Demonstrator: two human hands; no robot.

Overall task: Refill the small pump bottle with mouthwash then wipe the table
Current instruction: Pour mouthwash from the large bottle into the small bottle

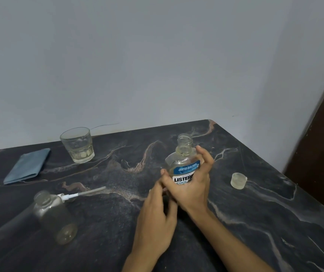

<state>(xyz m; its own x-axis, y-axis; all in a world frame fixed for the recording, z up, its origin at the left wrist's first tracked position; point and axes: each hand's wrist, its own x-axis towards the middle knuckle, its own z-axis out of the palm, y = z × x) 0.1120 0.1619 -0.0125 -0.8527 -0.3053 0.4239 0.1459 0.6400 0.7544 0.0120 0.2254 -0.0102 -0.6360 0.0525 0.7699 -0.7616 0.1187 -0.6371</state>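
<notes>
The right hand (191,181) curls round the uncapped mouthwash bottle (183,163), which stands mid-table, its label reading "LISTERI…" and "COOL"; the left hand (157,218) sits just beside its base with fingers loosely bent, gripping nothing I can make out. The small clear bottle (54,216) stands open near the left edge with its pump (78,194) lying beside it. A glass (78,147) holds a little pale liquid next to a folded blue cloth (27,166), and the bottle's cap (238,180) lies to the right.
</notes>
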